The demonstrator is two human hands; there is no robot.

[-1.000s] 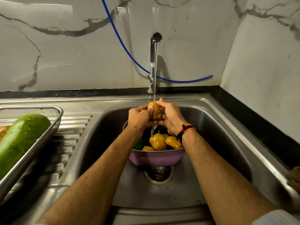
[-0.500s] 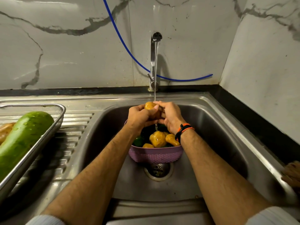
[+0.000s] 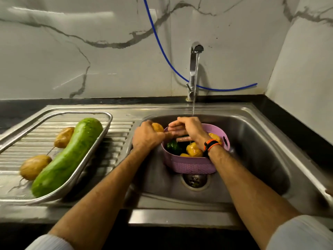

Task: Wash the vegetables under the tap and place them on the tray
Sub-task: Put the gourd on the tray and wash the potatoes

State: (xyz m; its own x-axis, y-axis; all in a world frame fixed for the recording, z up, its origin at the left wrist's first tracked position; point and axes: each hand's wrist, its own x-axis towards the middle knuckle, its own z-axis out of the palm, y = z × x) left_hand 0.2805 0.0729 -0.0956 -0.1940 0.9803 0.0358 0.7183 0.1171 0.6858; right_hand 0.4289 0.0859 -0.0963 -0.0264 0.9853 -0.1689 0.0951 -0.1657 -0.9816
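Note:
My left hand (image 3: 146, 137) grips a wet yellow-brown potato (image 3: 157, 127) at the left rim of the sink basin, away from the water stream. Over the purple basket (image 3: 191, 166), my right hand (image 3: 189, 129) hovers with relaxed fingers and holds nothing; the stream from the tap (image 3: 194, 69) falls on it. More potatoes (image 3: 193, 149) and a dark green vegetable (image 3: 172, 147) lie in the basket. On the drainboard at the left, the steel tray (image 3: 106, 116) carries a long green gourd (image 3: 70, 156) and two brown vegetables (image 3: 35, 166).
The steel sink (image 3: 261, 150) has its drain (image 3: 195, 179) just in front of the basket. A blue hose (image 3: 162, 49) hangs along the marble wall behind the tap. A black counter edge (image 3: 288, 120) runs along the sink's right side.
My left hand has carried the potato out of the stream to the left, toward the tray. My right hand let go of it and stays under the water. The view has turned left.

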